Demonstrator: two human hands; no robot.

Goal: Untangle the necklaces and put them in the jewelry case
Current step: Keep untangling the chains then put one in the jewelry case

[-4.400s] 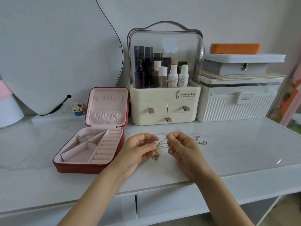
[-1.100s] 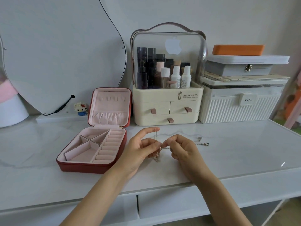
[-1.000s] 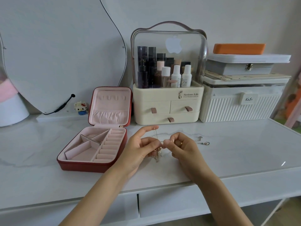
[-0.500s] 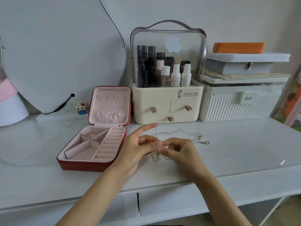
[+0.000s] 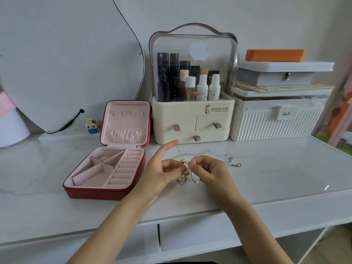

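I pinch the tangled necklaces (image 5: 185, 171) between both hands, left hand (image 5: 162, 171) with forefinger raised, right hand (image 5: 211, 173) curled on the chains, just above the desk (image 5: 266, 178), right of the open jewelry case (image 5: 106, 166).

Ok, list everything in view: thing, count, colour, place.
necklaces: tangled bunch, gold and silver, held between both hands above the desk
chain end: one, silver, on the desk right of the hands
jewelry case: one, red with pink lining, open, left of the hands
cosmetic organizer: one, cream with clear lid, behind the hands
storage box: one, white ribbed, back right
grey box: one, on the storage box
orange box: one, topmost
mirror: one, back left
toy figure: one, white, by the mirror
desk: one, white
left hand: pinches the necklaces
right hand: pinches the necklaces
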